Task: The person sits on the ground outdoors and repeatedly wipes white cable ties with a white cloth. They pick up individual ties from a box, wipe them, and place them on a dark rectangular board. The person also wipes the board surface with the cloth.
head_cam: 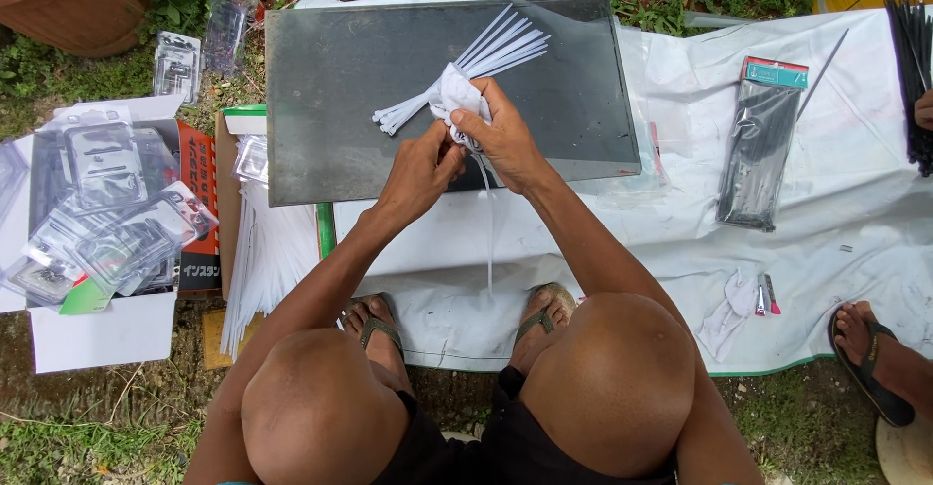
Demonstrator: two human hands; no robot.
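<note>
On the ground outdoors, a big white sheet (855, 155) covers the grass, and I'm crouched at its edge looking down past both knees. Dark flat board (369, 96) lies across the sheet, serving as the worktop. Left of it, a cardboard box (97, 334) full of clear plastic blister packs (107, 223). Right of the board, a packet of black cable ties (758, 145) lies on the sheet, well apart from my hands. Another person's sandalled foot (870, 349) shows at far right.

Over the board's near middle: a bundle of white cable ties (496, 48), fanned toward the far edge, with a white wrap (457, 91) bunched round its middle. Right hand (505, 140) is clamped around the bundle at the wrap. Left hand (423, 169) has fingers pinched together on the wrap's lower end, touching the right. One loose tie (489, 223) hangs down toward my feet.

Handling, my read: ties are light, springy, slick, and apt to slide out lengthwise. Wrap looks soft. Best grip is the middle, squeezing all strands, not the loose tips.
</note>
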